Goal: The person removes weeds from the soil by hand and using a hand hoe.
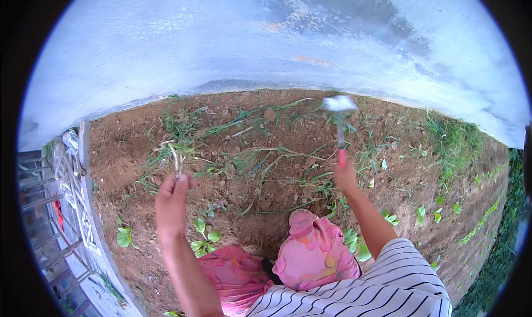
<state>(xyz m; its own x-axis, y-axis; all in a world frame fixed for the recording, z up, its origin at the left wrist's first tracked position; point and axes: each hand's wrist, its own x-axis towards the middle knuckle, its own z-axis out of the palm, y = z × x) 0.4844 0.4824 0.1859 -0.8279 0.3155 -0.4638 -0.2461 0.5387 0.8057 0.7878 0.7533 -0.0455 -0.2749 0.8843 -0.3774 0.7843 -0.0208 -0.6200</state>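
Observation:
My left hand (173,200) is closed, with thumb and fingers pinching a pale, bent plant stem (177,159) above the brown soil. Green blades of weed lie around and behind that stem, and I cannot tell whether any are attached to it. My right hand (344,175) grips the red handle of a small hand hoe (341,134). Its bright metal head, smeared by motion, is raised toward the far wall. Uprooted-looking grass (271,156) lies strewn over the soil between my hands.
A pale, stained wall (221,56) bounds the bed's far side. Leafy seedlings (206,236) grow close to my pink-clad knees, with several more at the right. Taller grass (455,145) stands far right. Beyond a concrete edge (100,222) at left lie white pipes (75,189) and metal bars.

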